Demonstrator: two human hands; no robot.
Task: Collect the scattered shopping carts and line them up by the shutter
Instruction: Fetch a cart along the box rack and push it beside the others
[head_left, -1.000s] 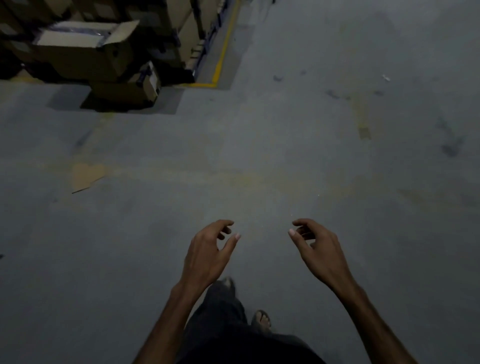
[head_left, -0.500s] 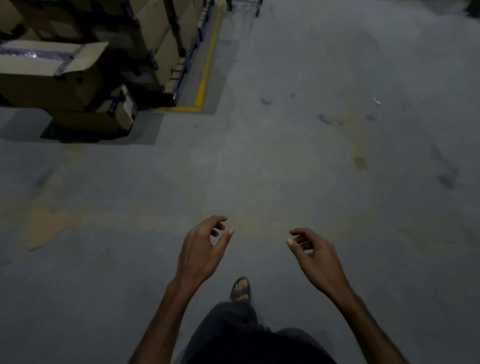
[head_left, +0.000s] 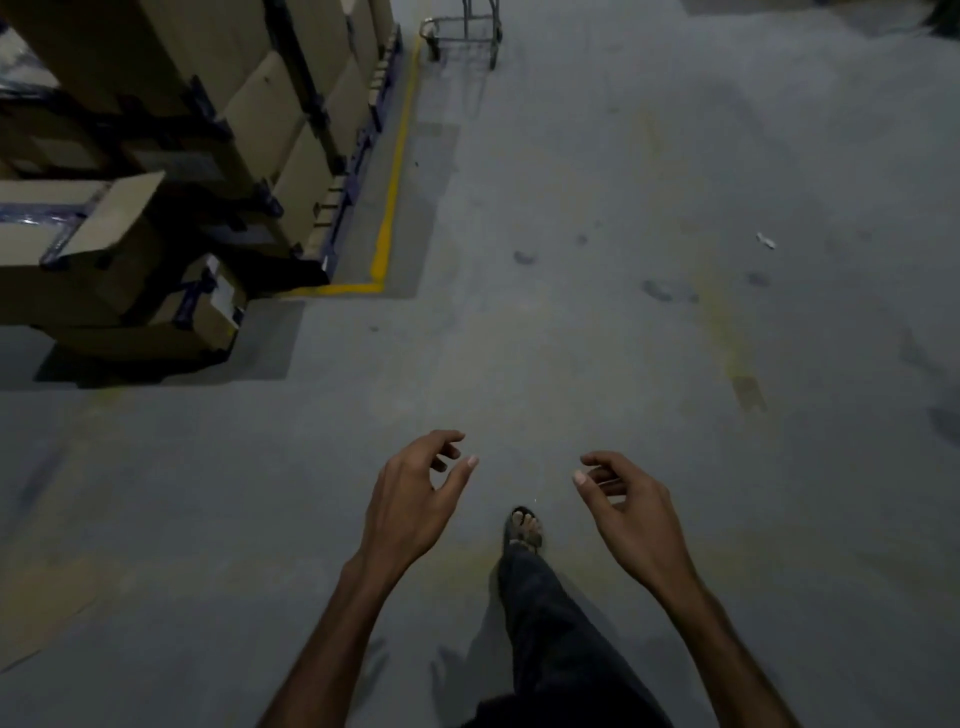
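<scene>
- The left hand (head_left: 410, 506) is held out in front of the body, fingers loosely curled and thumb apart, with nothing in its grip.
- The right hand (head_left: 631, 512) hangs beside it in the same half-open curl, also empty; the two hands are apart, with bare floor between them.
- Below and between them, a foot in a dark open-toed sandal (head_left: 523, 530) is planted on the floor, a dark trouser leg (head_left: 550, 639) running back from it.
- The grey, stained concrete floor (head_left: 597, 322) spreads wide around the person.
- To the left, stacked brown cardboard boxes (head_left: 270, 109) stand on dark racking, one open-flapped carton (head_left: 78, 228) nearest.
- A painted yellow floor line (head_left: 395, 171) runs along the foot of the racking and turns a corner.
- Far ahead, at the top edge, the lower frame of a metal shopping cart (head_left: 462, 39) stands just beside that line, well apart from the hands.
</scene>
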